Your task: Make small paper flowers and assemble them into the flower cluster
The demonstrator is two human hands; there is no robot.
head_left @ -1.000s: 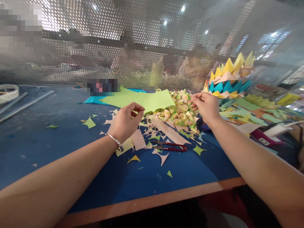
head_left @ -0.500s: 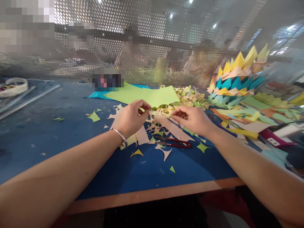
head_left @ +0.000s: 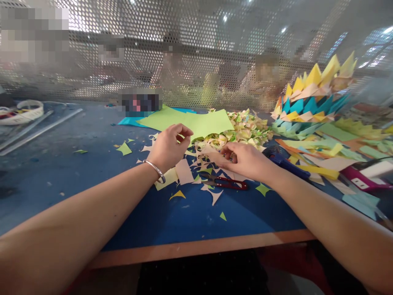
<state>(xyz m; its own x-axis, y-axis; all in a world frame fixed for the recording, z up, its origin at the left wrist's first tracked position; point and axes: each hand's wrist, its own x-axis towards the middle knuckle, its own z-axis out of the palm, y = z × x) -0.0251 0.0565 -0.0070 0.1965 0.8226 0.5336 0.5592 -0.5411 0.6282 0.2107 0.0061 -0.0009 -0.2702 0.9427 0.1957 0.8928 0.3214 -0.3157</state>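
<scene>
My left hand [head_left: 172,146] is over the paper scraps, just in front of the light green sheet [head_left: 202,123]. Its thumb and fingertips are curled toward each other, and anything between them is too small to make out. My right hand [head_left: 245,159] is beside the petal-like paper pile [head_left: 250,127], fingers bent, over a pink paper strip [head_left: 211,153]; whether it grips the strip is unclear. Below the hands lie small red-handled snips [head_left: 230,183] among pink, green and yellow scraps, with a pale pink piece [head_left: 184,171] near my left wrist.
Folded-paper tiers [head_left: 310,102] in yellow, blue and pink stand at the back right. Paper strips [head_left: 325,164], a dark blue tool [head_left: 287,164] and a purple object [head_left: 359,178] lie at right. A white basket [head_left: 27,112] sits far left. Perforated mesh [head_left: 196,53] rises behind.
My right hand has lowered slightly, its fingers now over the pink strip. The dark blue tool beside my right wrist shows more. My left hand has shifted slightly left and up. The view has moved a little.
</scene>
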